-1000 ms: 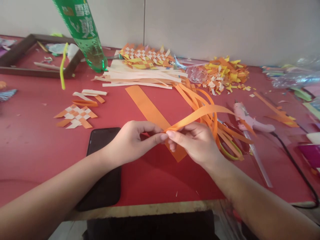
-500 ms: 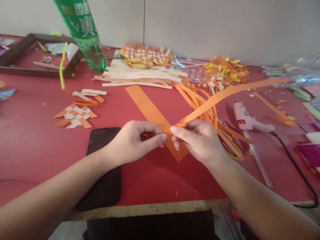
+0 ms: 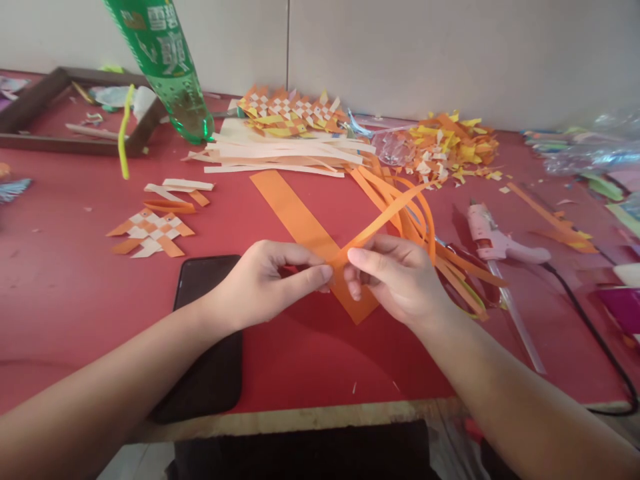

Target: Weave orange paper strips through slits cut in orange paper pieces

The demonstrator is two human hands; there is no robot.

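Note:
My left hand (image 3: 267,283) and my right hand (image 3: 397,277) meet at the middle of the red table (image 3: 65,287), both pinching one end of a thin orange paper strip (image 3: 383,220). The strip rises up and to the right from my fingertips and ends over a loose heap of orange strips (image 3: 425,227). Under my hands lies a wide orange paper band (image 3: 295,213), flat on the table. A black phone (image 3: 210,347) rests beneath my left wrist.
A green bottle (image 3: 167,67) stands at the back left beside a wooden frame (image 3: 30,110). Cream strips (image 3: 280,153), woven orange pieces (image 3: 290,110), a small woven piece (image 3: 150,233) and a scrap pile (image 3: 450,147) lie around. A pink glue gun (image 3: 493,237) lies right.
The strip's free end, stretched far to the right half a second ago, has swung back and now ends near the strip heap. Both hands stay pinched at the same spot.

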